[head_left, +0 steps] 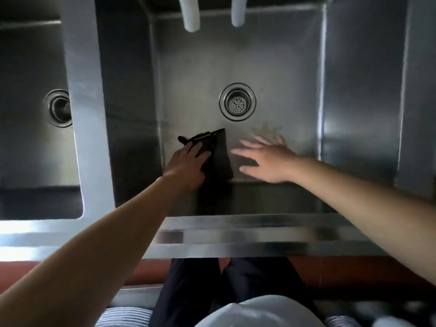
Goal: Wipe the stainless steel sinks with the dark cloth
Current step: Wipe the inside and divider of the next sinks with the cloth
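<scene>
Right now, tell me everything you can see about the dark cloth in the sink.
The dark cloth looks black and soft, folded into a rough rectangle with layered edges showing at its far end. It lies flat on the floor of the middle sink basin, near the front left corner, short of the drain. The left hand presses on its left side, fingers spread over it. The right hand hovers open beside it, not touching.

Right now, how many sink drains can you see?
2: one drain in the middle basin's floor beyond both hands, one drain in the left basin, partly hidden by the divider.
</scene>
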